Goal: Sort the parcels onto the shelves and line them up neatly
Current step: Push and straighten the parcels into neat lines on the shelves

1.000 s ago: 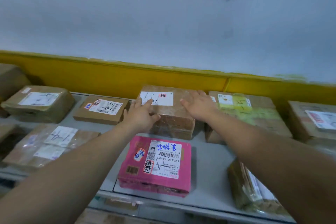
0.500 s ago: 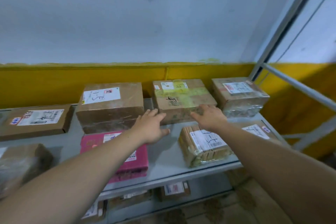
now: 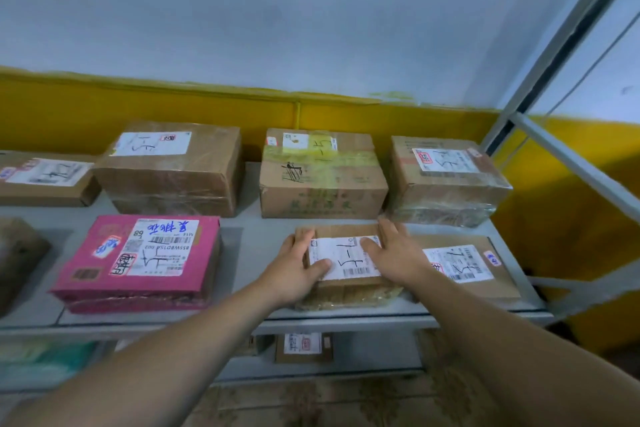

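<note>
Grey shelf (image 3: 249,246) carries 7 brown parcels (image 3: 322,184) and 1 pink parcel (image 3: 138,260).

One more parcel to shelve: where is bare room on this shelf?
Bare shelf lies between the pink box and the small parcel held by left hand and right hand. Crowded at the right end, around the flat parcel.
</note>
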`<state>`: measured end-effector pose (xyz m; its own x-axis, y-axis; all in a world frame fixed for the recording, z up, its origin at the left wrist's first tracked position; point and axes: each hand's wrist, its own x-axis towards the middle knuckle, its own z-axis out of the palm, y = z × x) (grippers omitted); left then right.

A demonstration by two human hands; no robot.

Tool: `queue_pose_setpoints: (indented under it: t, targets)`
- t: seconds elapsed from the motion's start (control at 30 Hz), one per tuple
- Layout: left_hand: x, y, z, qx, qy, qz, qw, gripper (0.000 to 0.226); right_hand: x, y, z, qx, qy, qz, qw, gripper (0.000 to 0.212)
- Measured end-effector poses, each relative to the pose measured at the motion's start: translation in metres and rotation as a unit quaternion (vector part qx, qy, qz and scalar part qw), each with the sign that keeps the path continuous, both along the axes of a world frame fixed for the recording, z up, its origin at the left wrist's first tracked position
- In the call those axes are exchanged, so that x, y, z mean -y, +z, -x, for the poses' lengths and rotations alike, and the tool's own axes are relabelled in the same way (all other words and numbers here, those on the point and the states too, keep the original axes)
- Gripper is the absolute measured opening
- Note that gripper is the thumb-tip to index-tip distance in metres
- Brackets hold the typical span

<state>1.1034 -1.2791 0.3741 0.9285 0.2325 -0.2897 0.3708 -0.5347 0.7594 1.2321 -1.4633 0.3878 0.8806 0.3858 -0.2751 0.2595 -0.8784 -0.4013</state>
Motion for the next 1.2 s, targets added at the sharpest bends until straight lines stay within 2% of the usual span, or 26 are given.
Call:
queue_pose_setpoints:
  t: [0.17, 0.4, 0.67, 0.9, 1.2]
  targets:
    - [0.004, -0.009, 0.0, 0.008, 0.032, -0.001, 0.999, 0.077, 0.002, -0.012, -0.006, -0.042, -0.011, -0.068, 0.997, 0.065]
    - [-0.012, -0.005, 0.007, -0.018, 0.017, -0.072, 0.997, 0.074, -0.015, -0.013, 0.001, -0.078, -0.013, -0.13, 0.988, 0.063]
    - [-0.033, 0.01, 0.019, -0.073, -0.014, -0.181, 0.981, 0.072, -0.04, -0.011, 0.014, -0.093, -0.019, -0.145, 0.985, 0.063]
    - [-0.043, 0.006, 0.037, -0.081, -0.016, -0.168, 0.982, 0.073, -0.049, -0.019, 0.027, -0.092, -0.01, -0.145, 0.985, 0.064]
    - [-0.037, 0.02, 0.017, -0.077, 0.019, -0.229, 0.97, 0.078, -0.052, -0.008, 0.02, -0.096, 0.017, -0.121, 0.988, 0.062]
